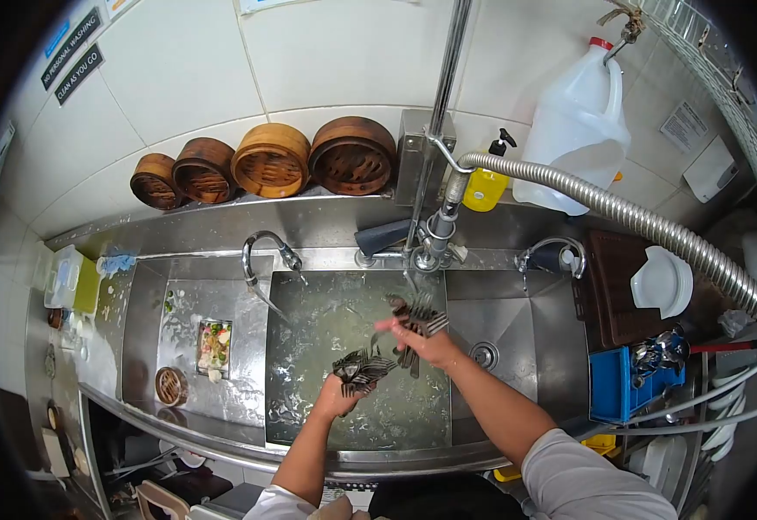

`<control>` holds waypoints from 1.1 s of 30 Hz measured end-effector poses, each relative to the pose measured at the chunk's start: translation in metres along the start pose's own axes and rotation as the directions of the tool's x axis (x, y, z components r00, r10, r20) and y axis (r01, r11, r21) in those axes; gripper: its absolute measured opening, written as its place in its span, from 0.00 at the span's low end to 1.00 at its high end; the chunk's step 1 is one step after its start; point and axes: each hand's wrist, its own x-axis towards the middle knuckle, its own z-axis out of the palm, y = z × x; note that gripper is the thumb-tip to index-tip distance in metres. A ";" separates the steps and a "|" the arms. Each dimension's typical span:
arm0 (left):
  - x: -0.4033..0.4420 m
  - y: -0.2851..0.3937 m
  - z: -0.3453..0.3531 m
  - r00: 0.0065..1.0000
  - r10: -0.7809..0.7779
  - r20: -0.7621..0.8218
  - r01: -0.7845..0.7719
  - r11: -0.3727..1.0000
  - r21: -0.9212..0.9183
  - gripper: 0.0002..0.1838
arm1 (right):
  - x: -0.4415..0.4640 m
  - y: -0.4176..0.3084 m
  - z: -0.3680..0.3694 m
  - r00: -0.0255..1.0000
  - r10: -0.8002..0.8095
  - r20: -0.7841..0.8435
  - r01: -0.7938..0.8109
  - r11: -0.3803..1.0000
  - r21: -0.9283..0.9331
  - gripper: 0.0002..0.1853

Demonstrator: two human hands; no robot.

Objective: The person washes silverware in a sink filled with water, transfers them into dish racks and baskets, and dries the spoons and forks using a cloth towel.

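Two bunches of dark metal forks are held above the filled middle basin (309, 347) of a steel sink, side by side and apart from each other. The first bunch of forks (364, 367), tines fanned in several directions, lies in the left hand (340, 399), whose fingers are clamped on it, though the forks partly cover them. The second bunch of forks (415, 322) is gripped in the right hand (431, 344), higher and farther over; its fingers are closed on the forks, with one digit reaching out to the left. The water (326, 303) below is cloudy and flecked with foam. To the right lies a bare-bottomed basin (504, 325) with a round drain (485, 354); to the left, a shallower steel section (240, 303) bears a rectangular opening filled with food scraps (214, 347) and a small round basket (170, 386). Beyond the right basin are a brown rack (601, 286) bearing a white dish (662, 283) and a blue bin (608, 392) with metal utensils (656, 354). Along the rear ledge stand four round wooden steamers (271, 161), a yellow pump bottle (486, 188) and, farther right, a translucent jug (574, 130). A ribbed metal hose (630, 209) arches over the right side.
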 end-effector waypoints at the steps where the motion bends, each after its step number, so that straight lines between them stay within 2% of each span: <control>1: 0.002 -0.001 0.001 0.999 -0.036 0.013 0.037 0.995 -0.095 0.21 | 0.000 0.009 -0.001 0.996 0.009 0.088 -0.004 0.998 -0.056 0.12; 2: 0.004 -0.001 0.002 0.997 -0.070 0.032 0.075 0.979 -0.188 0.21 | -0.002 0.013 0.001 0.996 0.008 0.085 -0.003 0.999 -0.054 0.12; 4: 0.007 -0.007 0.006 0.996 -0.081 0.040 0.086 0.983 -0.161 0.20 | -0.007 0.024 0.007 0.992 0.086 0.097 -0.076 0.992 -0.100 0.12; 5: 0.008 -0.013 0.011 0.984 -0.178 0.014 0.175 0.950 -0.258 0.19 | -0.009 0.035 0.008 0.998 0.060 0.027 -0.060 0.998 -0.023 0.14; 6: 0.009 -0.021 0.019 0.963 -0.270 0.007 0.255 0.900 -0.354 0.18 | -0.008 0.046 0.014 0.977 0.149 -0.155 -0.132 0.984 0.118 0.13; 7: 0.009 -0.035 0.022 0.904 -0.427 -0.037 0.419 0.899 -0.128 0.17 | -0.008 0.060 0.017 0.909 0.250 -0.334 -0.163 0.950 0.266 0.12; 8: 0.011 -0.050 0.025 0.953 -0.294 -0.075 0.290 0.955 -0.057 0.16 | -0.009 0.092 0.007 0.811 0.526 -0.255 -0.400 0.818 0.413 0.11; 9: 0.010 -0.080 0.032 0.865 -0.501 -0.019 0.489 0.853 -0.180 0.14 | -0.015 0.130 -0.001 0.840 0.527 -0.125 -0.388 0.746 0.541 0.09; 10: 0.012 -0.084 0.041 0.835 -0.541 -0.102 0.489 0.813 -0.316 0.13 | -0.008 0.177 -0.008 0.830 0.545 -0.115 -0.538 0.838 0.087 0.08; 11: 0.010 -0.092 0.051 0.760 -0.639 -0.122 0.554 0.734 -0.393 0.14 | -0.014 0.196 -0.006 0.840 0.524 -0.140 -0.515 0.851 0.099 0.07; 12: 0.019 -0.101 0.070 0.817 -0.536 -0.214 0.425 0.810 -0.405 0.18 | -0.025 0.171 -0.005 0.768 0.582 -0.268 -0.588 0.806 0.068 0.06; 13: 0.007 -0.120 0.104 0.842 -0.511 -0.171 0.324 0.733 -0.598 0.18 | -0.043 0.244 -0.020 0.895 0.447 0.004 -0.445 0.891 0.087 0.06; 14: 0.017 -0.135 0.110 0.847 -0.500 -0.178 0.207 0.620 -0.757 0.18 | -0.050 0.190 -0.012 0.627 0.747 -0.224 -0.767 0.642 -0.005 0.07; 15: 0.007 -0.141 0.110 0.839 -0.516 -0.174 0.224 0.619 -0.753 0.18 | -0.061 0.192 -0.008 0.593 0.792 -0.147 -0.769 0.611 0.189 0.07; 16: -0.005 -0.149 0.109 0.785 -0.615 -0.066 0.371 0.553 -0.746 0.17 | -0.068 0.206 0.001 0.581 0.804 -0.130 -0.781 0.595 0.188 0.07; 18: -0.011 -0.161 0.102 0.639 -0.758 0.135 0.612 0.393 -0.687 0.14 | -0.070 0.224 0.015 0.519 0.741 -0.426 -0.848 0.508 -0.150 0.08; 19: -0.016 -0.166 0.107 0.544 -0.805 0.236 0.711 0.293 -0.639 0.14 | -0.092 0.203 0.010 0.642 0.714 -0.280 -0.698 0.695 0.172 0.07; 20: -0.034 -0.187 0.125 0.429 -0.832 0.351 0.798 0.167 -0.579 0.13 | -0.101 0.205 0.018 0.620 0.729 -0.291 -0.720 0.675 0.159 0.07; 21: -0.037 -0.160 0.128 0.436 -0.827 0.354 0.794 0.167 -0.585 0.13 | -0.104 0.184 0.013 0.646 0.724 -0.243 -0.724 0.682 0.108 0.07; 22: -0.043 -0.110 0.123 0.610 -0.772 0.179 0.558 0.259 -0.788 0.11 | -0.108 0.172 0.009 0.669 0.718 -0.191 -0.723 0.688 0.055 0.07; 23: -0.044 -0.065 0.112 0.721 -0.692 -0.039 0.264 0.325 -0.908 0.10 | -0.110 0.196 0.001 0.863 0.503 -0.036 -0.484 0.845 0.226 0.06; 24: -0.043 -0.050 0.103 0.732 -0.680 -0.038 0.258 0.329 -0.908 0.10 | -0.107 0.187 -0.004 0.869 0.493 -0.047 -0.472 0.853 0.222 0.06; 26: -0.035 -0.027 0.090 0.776 -0.566 -0.279 -0.007 0.435 -0.901 0.10 | -0.111 0.150 -0.013 0.952 0.271 -0.140 -0.228 0.938 0.262 0.06; 28: -0.015 -0.014 0.078 0.749 -0.514 -0.418 -0.074 0.562 -0.824 0.12 | -0.117 0.105 -0.027 0.967 0.171 -0.189 -0.108 0.947 0.303 0.08; 29: -0.010 0.004 0.068 0.776 -0.501 -0.384 -0.024 0.585 -0.811 0.13 | -0.121 0.077 -0.039 0.972 0.085 -0.218 -0.009 0.945 0.326 0.10; 30: -0.004 0.040 0.061 0.820 -0.492 -0.292 0.028 0.544 -0.838 0.12 | -0.131 0.047 -0.051 0.966 0.056 -0.252 0.033 0.942 0.335 0.10; 32: 0.007 0.073 0.059 0.884 -0.293 -0.364 -0.088 0.660 -0.746 0.13 | -0.172 -0.009 -0.080 0.944 -0.129 -0.303 0.268 0.834 0.483 0.13; 33: 0.011 0.118 0.064 0.912 -0.241 -0.331 -0.094 0.664 -0.742 0.12 | -0.193 -0.027 -0.102 0.926 -0.166 -0.340 0.340 0.758 0.556 0.15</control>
